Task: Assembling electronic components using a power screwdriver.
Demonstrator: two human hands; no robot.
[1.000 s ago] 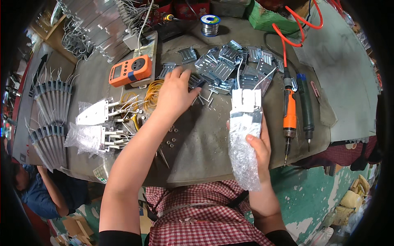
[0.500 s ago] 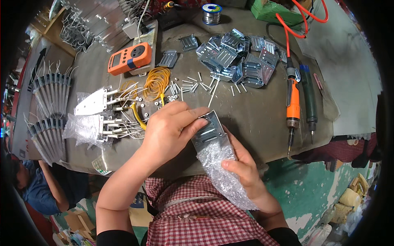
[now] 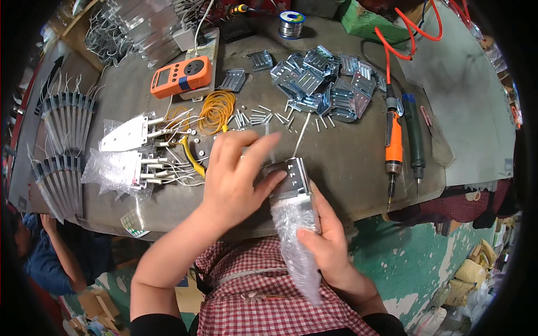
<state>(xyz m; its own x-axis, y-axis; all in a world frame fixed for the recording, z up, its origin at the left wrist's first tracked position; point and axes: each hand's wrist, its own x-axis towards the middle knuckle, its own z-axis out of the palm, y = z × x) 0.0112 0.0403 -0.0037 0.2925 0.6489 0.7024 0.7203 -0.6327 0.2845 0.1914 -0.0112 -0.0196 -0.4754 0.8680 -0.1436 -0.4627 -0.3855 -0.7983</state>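
My right hand (image 3: 325,243) is closed round a metal bracket plate (image 3: 292,178) whose lower part is covered in clear bubble wrap (image 3: 296,238). The plate's bare upper end, with small holes, tilts up toward the table. At its left edge rests the thumb of my left hand (image 3: 232,176); the other fingers are spread and lifted off, the index blurred. A white wire (image 3: 302,134) rises from behind the plate's top. Left of my left hand are yellow-handled pliers (image 3: 192,157), partly hidden, and two white plates (image 3: 124,134) in bubble wrap with white wires.
Stamped metal brackets (image 3: 328,81) are heaped at the back centre, small screws (image 3: 260,117) in front. An orange meter (image 3: 182,77) and yellow wire coil (image 3: 217,112) lie left. An orange electric screwdriver (image 3: 393,140) with red hose lies right. Another person (image 3: 61,252) sits at lower left.
My left index finger and thumb have parted from their pinch on the plate's top edge. The plate has turned, showing small holes where slots showed before. The bubble wrap's tail has swung left.
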